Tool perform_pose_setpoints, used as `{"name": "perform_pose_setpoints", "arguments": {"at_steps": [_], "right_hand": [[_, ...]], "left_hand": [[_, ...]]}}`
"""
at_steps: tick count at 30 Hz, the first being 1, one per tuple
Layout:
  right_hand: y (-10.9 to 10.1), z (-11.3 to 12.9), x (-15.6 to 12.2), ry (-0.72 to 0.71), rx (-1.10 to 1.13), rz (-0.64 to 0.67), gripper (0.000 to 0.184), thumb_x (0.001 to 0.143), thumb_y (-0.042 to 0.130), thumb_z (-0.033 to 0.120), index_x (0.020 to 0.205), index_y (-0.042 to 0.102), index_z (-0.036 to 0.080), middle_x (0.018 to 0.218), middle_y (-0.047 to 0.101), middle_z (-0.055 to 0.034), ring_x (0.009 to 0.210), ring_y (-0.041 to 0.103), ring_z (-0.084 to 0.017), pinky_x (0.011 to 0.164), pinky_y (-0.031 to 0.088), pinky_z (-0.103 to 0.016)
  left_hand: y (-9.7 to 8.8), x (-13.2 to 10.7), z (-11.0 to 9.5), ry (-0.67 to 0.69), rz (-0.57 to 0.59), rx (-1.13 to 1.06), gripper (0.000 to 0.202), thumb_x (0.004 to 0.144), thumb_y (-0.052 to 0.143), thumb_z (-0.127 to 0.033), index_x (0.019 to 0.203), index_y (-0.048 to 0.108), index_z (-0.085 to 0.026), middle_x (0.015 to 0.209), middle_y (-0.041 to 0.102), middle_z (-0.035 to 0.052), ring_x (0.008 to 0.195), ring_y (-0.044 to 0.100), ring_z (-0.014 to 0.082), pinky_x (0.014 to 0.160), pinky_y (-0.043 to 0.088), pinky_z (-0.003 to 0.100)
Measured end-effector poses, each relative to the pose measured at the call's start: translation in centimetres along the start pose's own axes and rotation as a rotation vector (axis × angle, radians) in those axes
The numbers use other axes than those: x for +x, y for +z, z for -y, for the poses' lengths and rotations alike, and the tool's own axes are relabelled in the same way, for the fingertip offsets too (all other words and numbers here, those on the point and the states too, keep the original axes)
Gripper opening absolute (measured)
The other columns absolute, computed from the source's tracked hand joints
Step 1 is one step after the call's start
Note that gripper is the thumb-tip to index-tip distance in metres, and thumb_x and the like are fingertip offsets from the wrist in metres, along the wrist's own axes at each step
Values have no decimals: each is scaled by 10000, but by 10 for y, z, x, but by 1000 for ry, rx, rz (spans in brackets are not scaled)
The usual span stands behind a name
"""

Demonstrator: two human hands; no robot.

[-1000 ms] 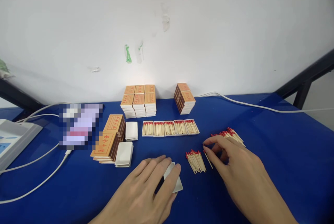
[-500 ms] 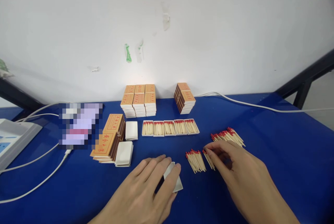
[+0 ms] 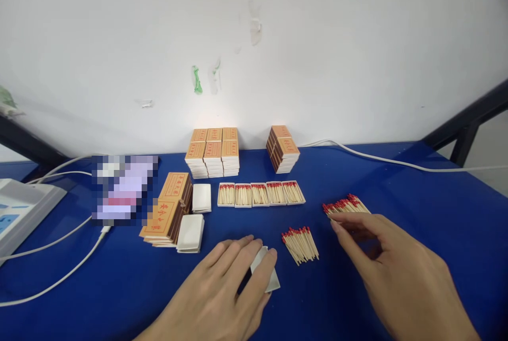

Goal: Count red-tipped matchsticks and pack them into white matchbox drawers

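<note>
My left hand (image 3: 228, 283) lies over an upward-facing white matchbox tray (image 3: 273, 279), its fingers across the tray and holding it to the blue table. Part of the tray is hidden under the fingers. Just right of it lies a small bunch of red-tipped matches (image 3: 300, 245). My right hand (image 3: 391, 261) is at the near edge of a larger pile of matches (image 3: 347, 204), thumb and forefinger tips drawn together. Whatever is between those tips is too small to make out. Beyond both hands stands a row of match-filled trays (image 3: 260, 195).
Stacked orange matchboxes stand at the back left (image 3: 213, 150), back centre (image 3: 283, 149) and left (image 3: 166, 211). Beside the left stack are white trays (image 3: 190, 233). A blurred phone (image 3: 127, 187), white cables (image 3: 95, 248) and a power strip (image 3: 29, 211) lie far left.
My right hand has moved right, from the small bunch to the larger pile. The few separate matches now lie with the small bunch. My left hand stays on the tray.
</note>
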State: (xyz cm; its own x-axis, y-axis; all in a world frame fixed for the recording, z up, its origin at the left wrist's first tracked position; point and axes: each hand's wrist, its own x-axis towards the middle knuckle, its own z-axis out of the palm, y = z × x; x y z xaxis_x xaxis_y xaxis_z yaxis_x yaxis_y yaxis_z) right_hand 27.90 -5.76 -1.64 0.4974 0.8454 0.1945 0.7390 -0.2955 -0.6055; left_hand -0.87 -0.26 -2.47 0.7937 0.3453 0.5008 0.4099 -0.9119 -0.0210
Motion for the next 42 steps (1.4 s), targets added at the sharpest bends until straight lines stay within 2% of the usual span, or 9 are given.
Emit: {"name": "perform_pose_setpoints", "arguments": {"at_steps": [4, 9, 15, 20, 23, 26, 30, 34, 42], "right_hand": [[4, -8, -1, -70, -169, -48, 557, 1097, 472, 712, 1155, 834, 293, 1190, 843, -87, 868, 786, -303, 768, 562, -474], [12, -8, -1, -153, -295, -110, 753, 1136, 271, 801, 1076, 808, 276, 1074, 820, -106, 857, 769, -331, 670, 510, -456], [12, -5, -3, -238, -305, -130, 732, 1163, 256, 764, 989, 770, 272, 1011, 802, -102, 886, 767, -331, 629, 500, -432], [8, -6, -5, -254, -316, -122, 708, 1157, 250, 756, 972, 734, 274, 983, 788, -110, 910, 744, -346, 627, 502, -433], [5, -7, -5, -191, -290, -102, 677, 1121, 309, 779, 966, 748, 288, 1017, 795, -111, 921, 754, -355, 650, 515, -444], [1, -5, -4, -73, -178, -24, 553, 1040, 486, 766, 1011, 802, 313, 1045, 827, -80, 816, 762, -311, 668, 545, -441], [-4, 10, -1, 78, 44, 154, 458, 882, 666, 736, 895, 837, 312, 846, 825, -54, 646, 729, -255, 602, 563, -389], [-5, 21, -1, 126, 211, 302, 459, 845, 713, 734, 838, 843, 294, 830, 838, -63, 692, 770, -258, 610, 603, -349], [-2, 21, -3, 152, 182, 364, 463, 827, 718, 728, 850, 862, 289, 751, 799, -43, 628, 703, -223, 582, 548, -331]], "left_hand": [[0, 1, 0, -3, -6, -2, 376, 1162, 525, -149, 1477, 705, -50, 1339, 834, 194, 1251, 835, 357, 974, 718, 481], [0, 1, -1, -8, -5, -7, 375, 1171, 512, -161, 1477, 703, -59, 1340, 833, 186, 1239, 836, 349, 970, 715, 474], [0, 2, 0, -5, -6, -1, 373, 1172, 515, -160, 1477, 706, -59, 1340, 837, 178, 1237, 839, 347, 972, 714, 470], [-1, 2, -1, -5, -5, -1, 370, 1170, 513, -160, 1468, 709, -59, 1335, 837, 182, 1240, 837, 347, 975, 715, 468], [-1, 1, -1, 0, -5, -8, 371, 1171, 515, -160, 1471, 706, -55, 1329, 838, 186, 1233, 839, 351, 969, 719, 474], [-1, 0, -1, 0, -1, -11, 377, 1168, 512, -152, 1481, 698, -53, 1333, 836, 188, 1230, 841, 356, 958, 726, 481], [0, 0, 0, -2, 8, -9, 383, 1154, 522, -140, 1483, 699, -54, 1349, 832, 194, 1248, 837, 370, 959, 731, 501], [0, 0, 0, 2, 17, -7, 392, 1152, 537, -150, 1497, 694, -50, 1361, 828, 197, 1249, 836, 372, 967, 731, 504], [0, -1, -2, -4, 19, -4, 398, 1144, 541, -142, 1501, 695, -59, 1381, 824, 190, 1264, 831, 367, 989, 720, 499]]}}
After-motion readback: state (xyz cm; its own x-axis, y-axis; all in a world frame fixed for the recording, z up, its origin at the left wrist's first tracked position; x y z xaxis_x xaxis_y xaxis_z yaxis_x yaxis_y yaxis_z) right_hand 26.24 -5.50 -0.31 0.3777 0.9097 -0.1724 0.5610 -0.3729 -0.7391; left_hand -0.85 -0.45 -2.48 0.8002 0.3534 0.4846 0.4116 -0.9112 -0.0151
